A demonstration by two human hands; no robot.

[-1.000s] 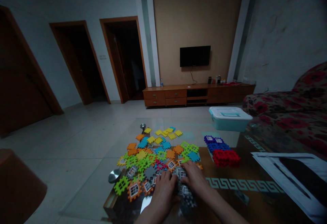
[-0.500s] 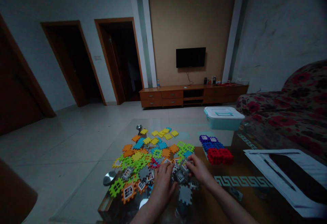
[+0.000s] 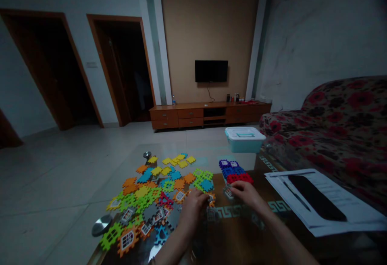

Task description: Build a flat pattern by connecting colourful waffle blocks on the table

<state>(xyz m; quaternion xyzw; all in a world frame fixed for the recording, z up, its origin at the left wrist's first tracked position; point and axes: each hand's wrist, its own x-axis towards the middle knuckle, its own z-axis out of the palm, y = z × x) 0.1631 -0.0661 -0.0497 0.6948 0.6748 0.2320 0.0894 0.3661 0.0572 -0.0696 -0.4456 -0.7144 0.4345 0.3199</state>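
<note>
Lower centre of the frame: left hand point(image 3: 193, 205) curled over the near edge of the loose heap of coloured interlocking tiles point(image 3: 157, 186), fingers bent down among grey and orange pieces, though whether anything is actually pinched in that grip cannot be told in the dim light. Just to the right, right hand point(image 3: 246, 192) closed on a small grey window tile point(image 3: 228, 193), held at the near end of the sorted stack point(image 3: 232, 172) of purple, blue and red pieces. Probably thin moulded plastic, very light, stiff enough to keep shape but with toothed edges that catch on neighbours (a lifted one may drag others along). Best taken by two opposite edges between thumb and forefinger, clear of the open window lattice, which looks like the weakest part. Smooth glass-topped desk point(image 3: 242, 232) underneath, so flat-lying pieces likely slide before they lift; tipping up one corner first should help. Further up the frame, a pale lidded box point(image 3: 244, 139) at the far end of the desk, and printed sheets point(image 3: 326, 202) at lower right, well apart from the tiles.
</note>
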